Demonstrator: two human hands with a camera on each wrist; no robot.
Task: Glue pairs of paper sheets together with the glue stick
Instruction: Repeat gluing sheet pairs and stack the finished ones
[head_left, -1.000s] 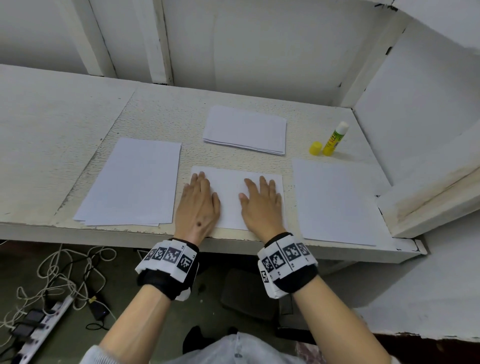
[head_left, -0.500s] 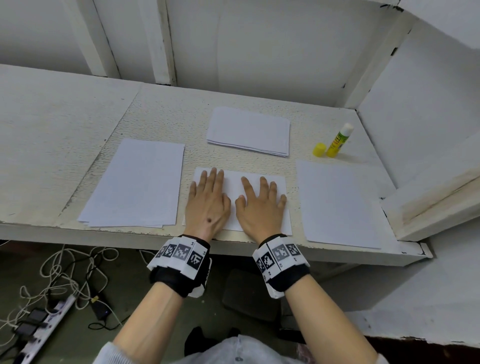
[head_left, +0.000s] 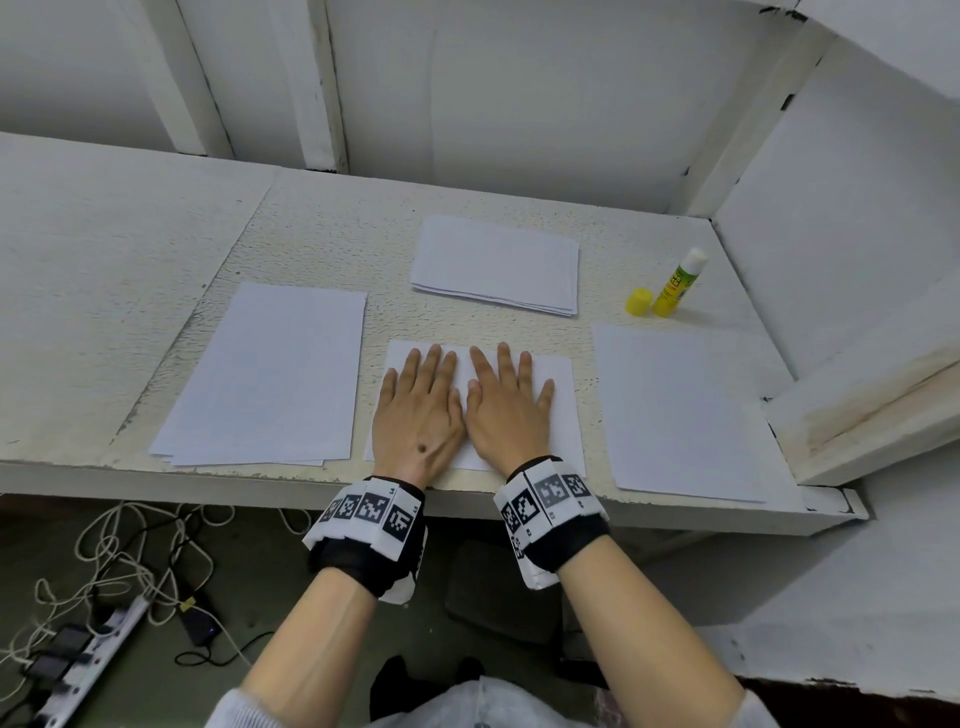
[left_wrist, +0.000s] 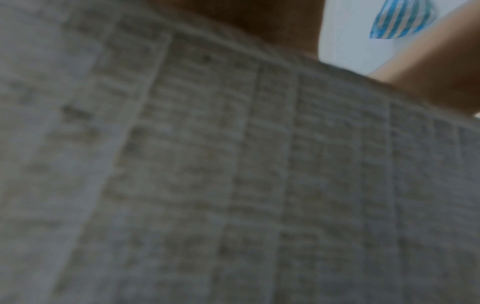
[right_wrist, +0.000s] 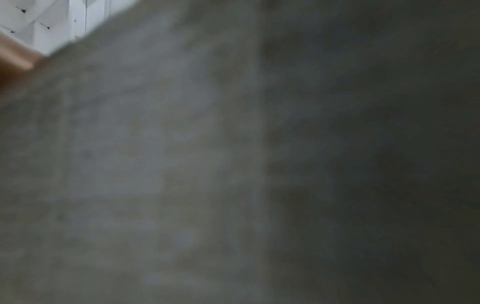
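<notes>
A white paper sheet (head_left: 563, 410) lies at the table's near edge in the head view. My left hand (head_left: 418, 410) and my right hand (head_left: 506, 408) press flat on it side by side, thumbs nearly touching, fingers straight. A stack of white sheets (head_left: 270, 374) lies to the left, a single sheet (head_left: 675, 410) to the right, and a smaller pile (head_left: 496, 265) lies behind. The uncapped yellow-green glue stick (head_left: 679, 283) stands at the back right with its yellow cap (head_left: 639, 301) beside it. Both wrist views are dark and blurred against the table.
The rough white table (head_left: 337, 234) ends in a wall behind and a slanted white board (head_left: 862, 410) at the right. Under the near edge, cables and a power strip (head_left: 88, 649) lie on the floor.
Both hands have slid toward each other on the middle sheet, from apart to side by side, and moved slightly forward.
</notes>
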